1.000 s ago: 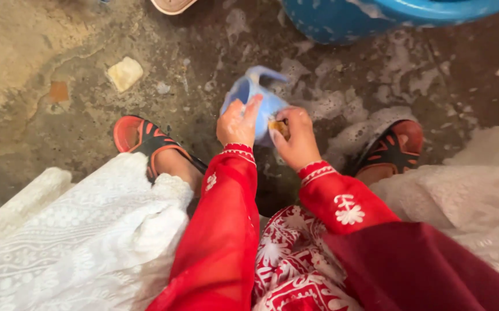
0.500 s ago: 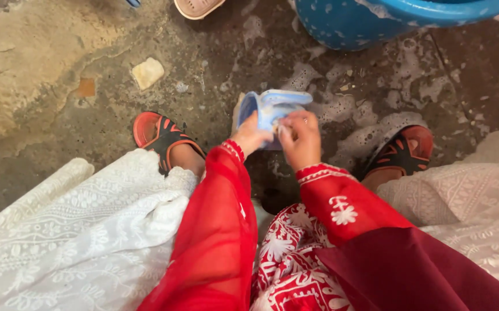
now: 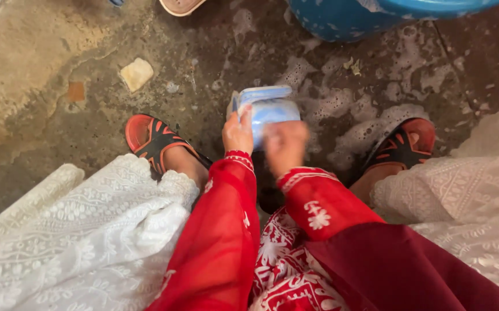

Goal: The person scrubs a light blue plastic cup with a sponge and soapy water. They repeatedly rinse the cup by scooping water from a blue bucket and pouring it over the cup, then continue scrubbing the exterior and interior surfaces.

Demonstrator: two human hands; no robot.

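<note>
— So, what are your two hands doing?

— Your left hand (image 3: pixel 237 132) is closed around the near left side of one pale blue plastic jug (image 3: pixel 268 112), thumb up along its wall. Your right hand (image 3: pixel 284 146) sits against the jug's near side, but it is blurred, so I cannot tell how far it is curled or whether anything is in it.

— And where is that jug?

— It is held low over the wet floor (image 3: pixel 42 121), between your two feet and just past your knees, lying on its side.

— What lies around it?

— Two red and black sandals, the left sandal (image 3: pixel 151 138) and the right sandal (image 3: pixel 402 144), one on each foot. Patches of soap foam (image 3: pixel 376 124) spread over the floor beside the right one. One blue tub (image 3: pixel 353 17) stands at the far edge. One pale chip of stone (image 3: pixel 136 74) lies to the far left, and the tip of one pink slipper (image 3: pixel 179 6) shows at the top.
</note>
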